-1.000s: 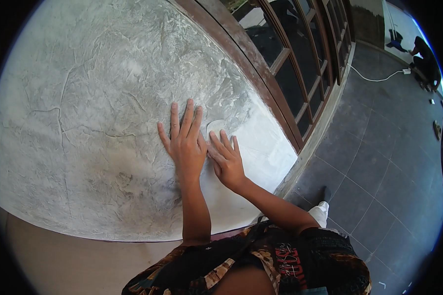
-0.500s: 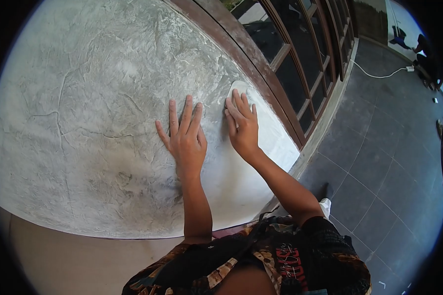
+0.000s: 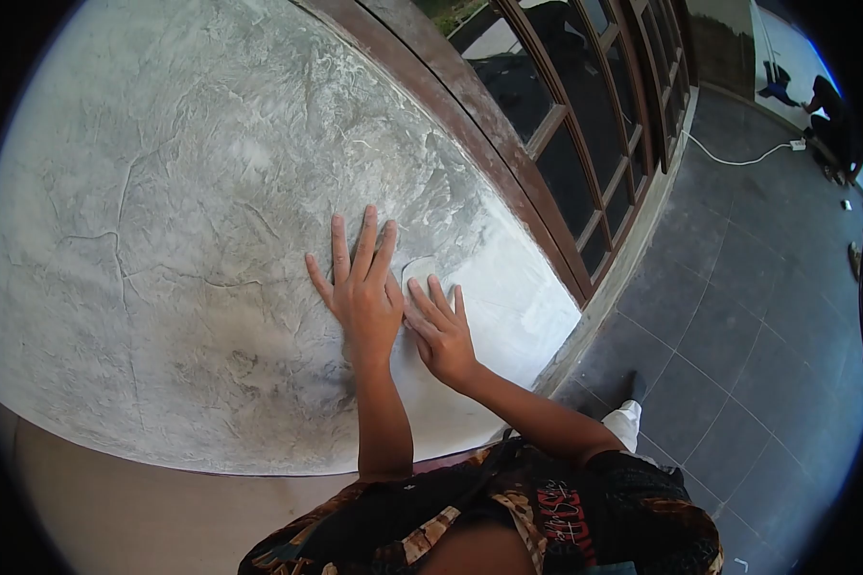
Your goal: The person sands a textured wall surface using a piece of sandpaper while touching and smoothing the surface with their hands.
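Observation:
My left hand (image 3: 362, 287) lies on the grey-white plastered wall (image 3: 201, 192), its fingers spread and nothing in it. Close to its right, my right hand (image 3: 441, 331) presses a pale, round-edged sheet (image 3: 417, 268) that looks like sandpaper against the wall. Most of that sheet is hidden under my fingers; only its rounded upper edge shows. Around and right of this hand the surface is smoother and whiter, while rough, cracked plaster texture shows on the left and above.
A brown wooden frame (image 3: 508, 172) with glass panes borders the wall on the right. Dark tiles (image 3: 729, 316) cover the floor, where a white cable (image 3: 738, 161) with a socket block lies. Another person (image 3: 834, 125) crouches at the far right.
My right hand has slid down and left along the wall with the pale sheet, from near the wooden frame to beside my left hand. My left hand stays nearly in place.

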The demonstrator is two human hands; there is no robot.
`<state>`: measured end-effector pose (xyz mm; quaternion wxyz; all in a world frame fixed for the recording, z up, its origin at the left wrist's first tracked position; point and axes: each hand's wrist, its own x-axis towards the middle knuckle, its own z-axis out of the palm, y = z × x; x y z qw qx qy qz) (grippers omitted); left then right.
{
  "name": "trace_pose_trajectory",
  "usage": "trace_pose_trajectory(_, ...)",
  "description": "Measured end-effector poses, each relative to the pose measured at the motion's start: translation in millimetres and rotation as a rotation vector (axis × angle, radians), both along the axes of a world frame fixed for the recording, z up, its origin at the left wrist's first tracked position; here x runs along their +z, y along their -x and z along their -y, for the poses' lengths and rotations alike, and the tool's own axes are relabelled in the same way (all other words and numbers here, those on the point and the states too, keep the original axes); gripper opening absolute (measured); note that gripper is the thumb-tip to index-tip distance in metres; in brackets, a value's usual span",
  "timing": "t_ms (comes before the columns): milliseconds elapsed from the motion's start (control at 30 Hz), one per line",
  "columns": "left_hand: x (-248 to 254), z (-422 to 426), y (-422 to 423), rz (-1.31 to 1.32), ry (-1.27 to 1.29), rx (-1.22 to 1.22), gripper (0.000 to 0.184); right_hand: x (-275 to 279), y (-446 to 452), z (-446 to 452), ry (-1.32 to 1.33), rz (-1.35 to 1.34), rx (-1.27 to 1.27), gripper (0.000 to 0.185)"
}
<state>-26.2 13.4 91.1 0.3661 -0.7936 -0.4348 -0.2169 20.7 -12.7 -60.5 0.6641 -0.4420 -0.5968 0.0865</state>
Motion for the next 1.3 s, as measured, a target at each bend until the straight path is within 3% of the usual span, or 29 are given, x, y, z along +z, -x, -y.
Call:
trace_pose_trajectory(167, 4, 6, -1, 0.000, 0.051, 0.017, 0.056, 56, -53, -42, 0.020, -0.171, -0.180, 0.039)
trace_pose_trajectory(300, 5, 6, 0, 0.013, 0.074, 0.016, 0.058, 7, -3, 3, 0.040, 0.034, 0.057, 0.047)
trace_pose_trajectory(367, 1, 3, 5, 0.013, 0.057, -0.009, 0.057, 7, -6, -1, 0.013, 0.087, 0.024, 0.045)
trace_pose_trajectory(500, 3, 7, 2, 0.019, 0.063, -0.004, 0.056, 64, -55, -46, -0.060, -0.169, -0.150, 0.041)
trace_pose_trajectory(633, 6, 7, 0, 0.049, 0.080, -0.037, 0.056, 2, 2, 7, -0.027, 0.059, 0.076, 0.049)
trace_pose_trajectory(700, 3, 5, 3, 0.030, 0.077, -0.026, 0.056, 13, -3, 4, -0.027, 0.077, 0.062, 0.047)
trace_pose_trajectory(833, 3, 7, 3, 0.015, 0.062, -0.016, 0.055, 62, -49, -41, -0.049, -0.135, -0.132, 0.043)
trace_pose_trajectory(967, 5, 6, 4, 0.039, 0.089, -0.052, 0.051, 5, -7, 6, 0.023, 0.128, 0.045, 0.048)
trace_pose_trajectory(1033, 4, 4, 1, 0.043, 0.096, -0.058, 0.049, 3, -7, 0, -0.014, 0.112, 0.037, 0.045)
trace_pose_trajectory(1100, 3, 6, 2, 0.041, 0.065, -0.047, 0.050, 41, -37, -25, -0.028, -0.073, -0.080, 0.042)
trace_pose_trajectory(1167, 3, 6, 3, 0.040, 0.066, -0.052, 0.049, 57, -57, -44, -0.058, -0.067, -0.207, 0.041)
trace_pose_trajectory(1300, 2, 3, 2, 0.042, 0.039, -0.061, 0.045, -4, -16, -6, 0.007, 0.115, -0.029, 0.045)
